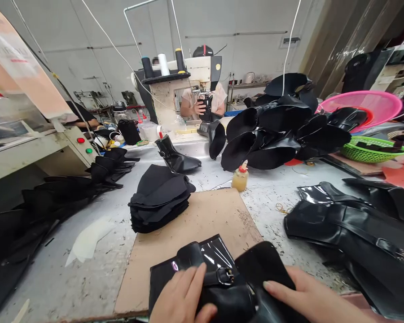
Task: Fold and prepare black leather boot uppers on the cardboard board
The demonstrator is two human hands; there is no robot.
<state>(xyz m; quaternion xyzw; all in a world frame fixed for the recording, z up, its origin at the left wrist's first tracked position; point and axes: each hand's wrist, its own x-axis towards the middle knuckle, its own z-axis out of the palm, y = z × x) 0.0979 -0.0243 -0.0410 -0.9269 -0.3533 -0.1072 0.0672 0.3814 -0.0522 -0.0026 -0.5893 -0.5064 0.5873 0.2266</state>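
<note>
At the bottom of the view lies a black leather boot upper (229, 298) with a buckled strap (225, 276), partly on a tan board (205, 215). My left hand (183, 294) rests on its left part with the fingers stretched out flat, the thumb apart from them. On the right, my right hand (306, 291) grips a black flap of the upper, thumb on top and fingers hidden beneath. Behind it on the board is a stack of black fabric pieces (163, 197).
Flat boot uppers (350, 229) lie at right. A glue bottle (240, 178), a finished-looking boot (178, 154) and a heap of black boot shafts (276, 125) stand farther back. Black pieces (63, 188) line the left edge. Beyond, a person works at a sewing machine (168, 92).
</note>
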